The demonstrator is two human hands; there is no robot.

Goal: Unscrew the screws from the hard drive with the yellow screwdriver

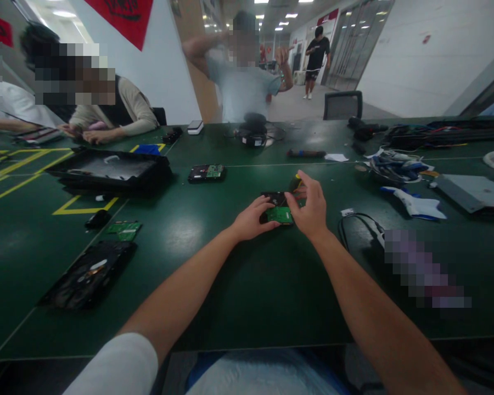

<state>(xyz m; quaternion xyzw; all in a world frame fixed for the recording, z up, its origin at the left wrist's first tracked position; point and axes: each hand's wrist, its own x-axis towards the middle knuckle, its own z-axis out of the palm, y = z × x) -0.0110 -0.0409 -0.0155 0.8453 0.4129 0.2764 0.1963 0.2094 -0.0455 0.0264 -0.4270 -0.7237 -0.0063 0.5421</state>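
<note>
**Left hand (pixel 256 219) clamped on a hard drive (pixel 280 215) mid-bench**

The hard drive sits at the middle of the dark green bench (pixel 251 307), between the person's two hands, with its green circuit board facing up and a black section at its far end. The left hand's grip is closed on the drive's left side, the thumb along the near edge and the fingers over the top. The right hand (pixel 312 207) is at the drive's right side, its thumb at the edge of the board and its fingers raised and bent. Just beyond those fingers shows a dark thing with a yellow end (pixel 295 182); whether the right grip is clamped on it, I cannot tell.

Farther off and to the left lies a second drive (pixel 206 173), also showing green board. A large black tray (pixel 111 169) stands beyond the left forearm, and nearer the person lie a loose circuit board (pixel 124 230) and a black casing (pixel 90 274), just beside each other. To the right, a black cable (pixel 346 226) curls near the right forearm, beside a pixelated pinkish thing (pixel 426 269). Past it are a blue-and-white piece (pixel 422 206), a grey metal box (pixel 473 193) and a bundle of cables (pixel 397 166).

Across the bench, a person in a light blue shirt (pixel 245 90) has both arms raised; at the far left, another person in a beige sleeve (pixel 138 107) rests both hands on it.
</note>
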